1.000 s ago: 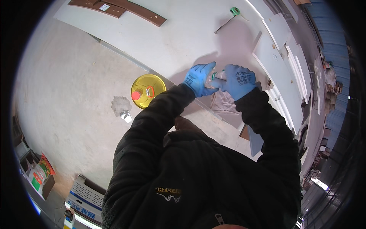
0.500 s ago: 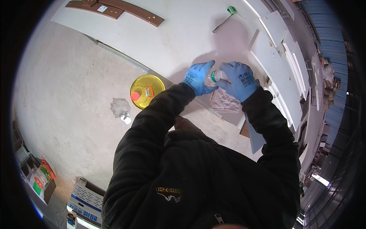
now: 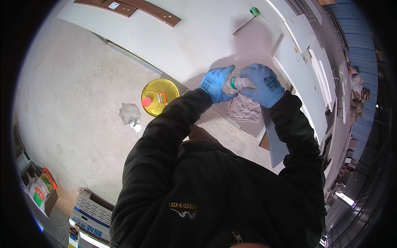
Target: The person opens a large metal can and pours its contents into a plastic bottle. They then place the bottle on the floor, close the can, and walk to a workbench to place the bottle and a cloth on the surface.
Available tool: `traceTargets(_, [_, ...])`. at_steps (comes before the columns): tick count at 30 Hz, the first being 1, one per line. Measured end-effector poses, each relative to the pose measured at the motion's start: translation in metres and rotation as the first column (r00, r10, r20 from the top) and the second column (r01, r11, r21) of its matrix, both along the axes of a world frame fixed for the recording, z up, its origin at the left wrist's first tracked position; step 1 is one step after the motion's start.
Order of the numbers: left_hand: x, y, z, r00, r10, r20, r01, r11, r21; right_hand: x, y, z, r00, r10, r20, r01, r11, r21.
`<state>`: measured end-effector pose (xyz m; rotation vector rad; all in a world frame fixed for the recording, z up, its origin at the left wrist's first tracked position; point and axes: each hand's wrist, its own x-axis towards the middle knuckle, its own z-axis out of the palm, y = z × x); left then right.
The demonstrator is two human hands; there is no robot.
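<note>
Between my two blue-gloved hands lies a clear plastic bottle [image 3: 230, 84] with a green band around it. My left hand [image 3: 216, 84] is wrapped round one end of it. At the other end, the fingers of my right hand [image 3: 263, 85] close on the bottle's clear narrower part; the palm side of that hand is hidden. Both hands are above the near edge of a white work surface [image 3: 186, 49]. Just below the bottle, a folded pale cloth [image 3: 245, 110] rests at that edge.
A yellow round can [image 3: 170, 88] with a red cap stands on the floor, beside a wet patch [image 3: 129, 112]. A green tape measure [image 3: 254, 11] and brown curved boards [image 3: 159, 13] lie at the far side. White panels [image 3: 295, 62] are stacked rightward; a grey panel [image 3: 275, 140] leans near my right forearm.
My right hand has moved slightly to the right, and more of the bottle shows between the hands. My left hand stays on the bottle.
</note>
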<state>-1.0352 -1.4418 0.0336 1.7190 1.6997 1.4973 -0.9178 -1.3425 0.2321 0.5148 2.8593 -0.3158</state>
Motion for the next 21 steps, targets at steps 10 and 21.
traceTargets(10, [-0.001, 0.0, 0.001, 1.0, -0.026, 0.008, 0.026, 0.998, -0.062, -0.013, -0.009, 0.003, 0.974, -0.147, 0.174, 0.138, 0.989, 0.06])
traceTargets(21, [0.0, -0.001, 0.001, 0.999, -0.028, 0.02, 0.029, 0.996, -0.089, -0.014, -0.017, -0.006, 0.955, -0.224, 0.196, 0.199, 0.97, 0.139])
